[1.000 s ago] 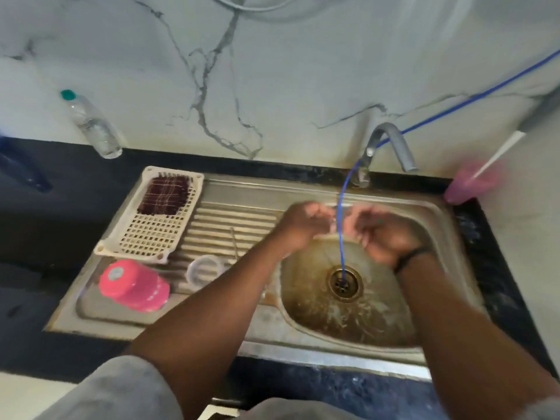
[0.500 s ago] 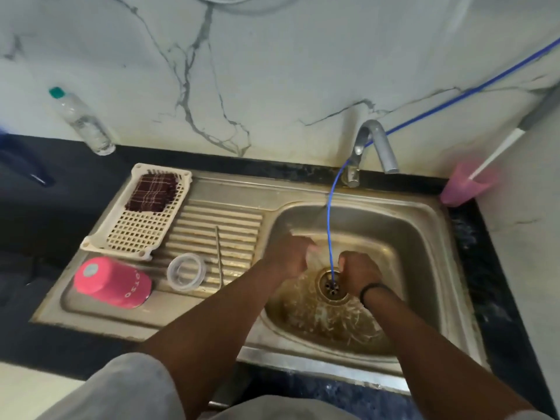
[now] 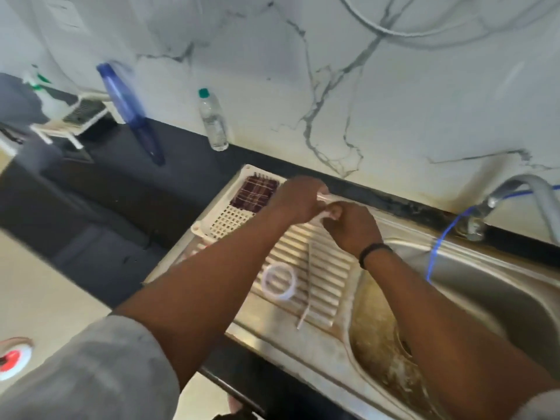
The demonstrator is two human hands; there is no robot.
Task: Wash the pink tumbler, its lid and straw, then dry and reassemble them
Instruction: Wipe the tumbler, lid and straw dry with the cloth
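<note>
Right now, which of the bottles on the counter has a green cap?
The small clear bottle by the wall, nearest the sink. Its cap is green. The tall bottle to its left is blue all over and has no green on it.

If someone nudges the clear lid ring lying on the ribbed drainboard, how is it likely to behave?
The clear lid ring looks thin and hollow, so probably light and easily shifted. It lies flat across the ridges of the drainboard, so it should skid or catch rather than roll. The steel appears wet beside the sink, so it may be slippery to pinch.
</note>
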